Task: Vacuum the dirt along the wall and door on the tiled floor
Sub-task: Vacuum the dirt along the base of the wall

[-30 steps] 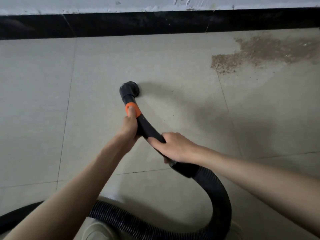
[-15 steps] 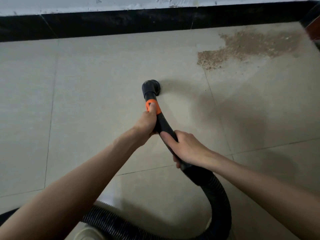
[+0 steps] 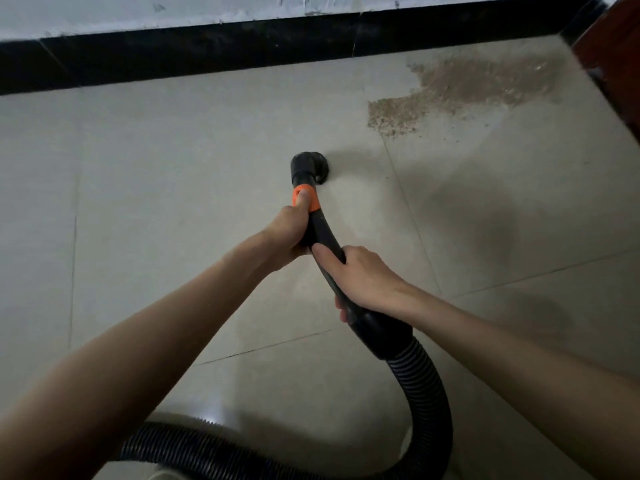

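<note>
Left hand point(image 3: 292, 233): wrapped round the black wand point(image 3: 323, 233), thumb pressed on the orange collar point(image 3: 304, 199), the foremost of the two grips.
Right hand point(image 3: 360, 278): closed over the wand just behind the left hand, fingers curled under it, where the wand meets the cuff of the hose point(image 3: 429, 400).
Nozzle point(image 3: 310, 168): just ahead of the left thumb, mouth down on or very close to the tile point(image 3: 173, 174); contact cannot be told for certain.
Dirt point(image 3: 460, 88): a brown patch ahead and to the right of both hands, well apart from the nozzle, lying near the black skirting point(image 3: 242, 50) and running toward the dark red door edge point(image 3: 609, 57).
Hose: loops back from the right hand, down and round to the left beneath both forearms.
Stage (judged): nozzle on bare tile; the patch is not yet picked up.
Risk, scatter: a fast sweep to the right could plough the loose grains aside instead of lifting them.
Risk, missed strip: grains against the skirting and door may stay if the round nozzle cannot seat flat in the corner.
Risk, hose drag: the tight loop behind the hands could tug the wand off line.
</note>
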`<state>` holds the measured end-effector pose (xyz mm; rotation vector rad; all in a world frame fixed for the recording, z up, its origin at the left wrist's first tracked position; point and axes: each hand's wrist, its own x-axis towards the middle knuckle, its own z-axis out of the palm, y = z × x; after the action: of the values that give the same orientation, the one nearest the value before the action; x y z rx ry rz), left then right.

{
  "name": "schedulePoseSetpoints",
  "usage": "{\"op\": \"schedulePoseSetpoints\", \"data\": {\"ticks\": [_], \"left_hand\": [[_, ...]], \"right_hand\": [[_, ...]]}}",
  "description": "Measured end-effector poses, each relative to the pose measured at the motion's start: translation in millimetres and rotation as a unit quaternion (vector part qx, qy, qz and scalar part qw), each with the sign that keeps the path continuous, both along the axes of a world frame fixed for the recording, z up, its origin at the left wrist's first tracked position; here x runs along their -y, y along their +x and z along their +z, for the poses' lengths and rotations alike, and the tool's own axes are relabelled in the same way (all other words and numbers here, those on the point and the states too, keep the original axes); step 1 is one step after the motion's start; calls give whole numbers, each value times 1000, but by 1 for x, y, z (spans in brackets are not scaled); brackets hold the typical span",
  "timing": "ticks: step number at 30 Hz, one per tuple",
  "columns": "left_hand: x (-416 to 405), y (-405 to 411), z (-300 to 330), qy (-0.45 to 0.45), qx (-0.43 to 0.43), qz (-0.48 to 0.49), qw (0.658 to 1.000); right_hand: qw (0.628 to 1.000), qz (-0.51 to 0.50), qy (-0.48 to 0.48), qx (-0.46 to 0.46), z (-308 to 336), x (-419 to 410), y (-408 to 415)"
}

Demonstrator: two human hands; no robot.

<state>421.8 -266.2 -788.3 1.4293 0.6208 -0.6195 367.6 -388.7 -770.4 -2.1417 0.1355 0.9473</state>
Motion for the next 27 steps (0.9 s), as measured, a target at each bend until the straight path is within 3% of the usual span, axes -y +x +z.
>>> {"op": "schedulePoseSetpoints", "data": {"ticks": [6,11,20,23,27], "left_hand": [[15,-14,-6,-26,-11,15,999],[39,13,3,-61,-31,-42,997],[57,7,-4,-81,-31,-108,990],[60,0,-3,-91,-23,-104,990],[43,-17,-6,-103,-7,-52,993]], "right_hand": [[1000,-11,-2,-11,1,20,-15],[996,-58,-48,37,-1,29,-1],[992,-112,-46,30,-10,44,-20],[993,-110,-27,18,-8,53,-24],[993,-91,73,-36,-2,57,-27]]}}
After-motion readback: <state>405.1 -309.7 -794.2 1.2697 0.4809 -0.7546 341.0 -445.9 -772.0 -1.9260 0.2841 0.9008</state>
